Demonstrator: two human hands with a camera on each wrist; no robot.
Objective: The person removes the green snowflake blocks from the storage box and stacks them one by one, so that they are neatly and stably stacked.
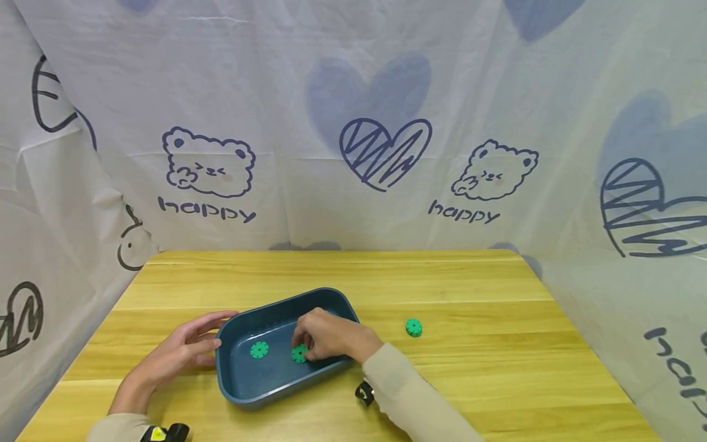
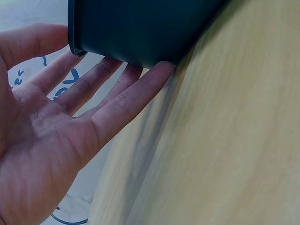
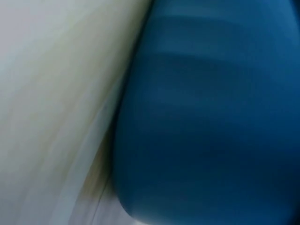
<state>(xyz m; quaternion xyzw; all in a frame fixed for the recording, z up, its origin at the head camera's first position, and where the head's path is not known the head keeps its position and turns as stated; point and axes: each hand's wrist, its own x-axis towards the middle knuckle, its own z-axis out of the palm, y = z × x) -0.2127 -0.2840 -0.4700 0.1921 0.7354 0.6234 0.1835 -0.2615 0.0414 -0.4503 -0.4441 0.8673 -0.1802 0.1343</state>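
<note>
A dark blue rectangular plastic tub point(image 1: 265, 394) stands on the table in the head view. My left hand point(image 1: 175, 350) is at its left end, nearly straight fingers touching the outer wall; the left wrist view shows this hand point(image 2: 51, 117) against the tub's side point(image 2: 140, 33). Inside the tub, my right hand point(image 1: 330, 334) pinches a green notched disc point(image 1: 300, 353) with a centre hole, close to the floor. A second such disc point(image 1: 259, 350) lies flat to its left. In the right wrist view the tub's wall point(image 3: 201, 117) hides the right hand's fingers.
To the right of the tub, a small stack of green notched discs point(image 1: 413, 327) sits on the wooden table point(image 1: 486, 368). Printed white cloth point(image 1: 298, 184) hangs behind the table and along both sides.
</note>
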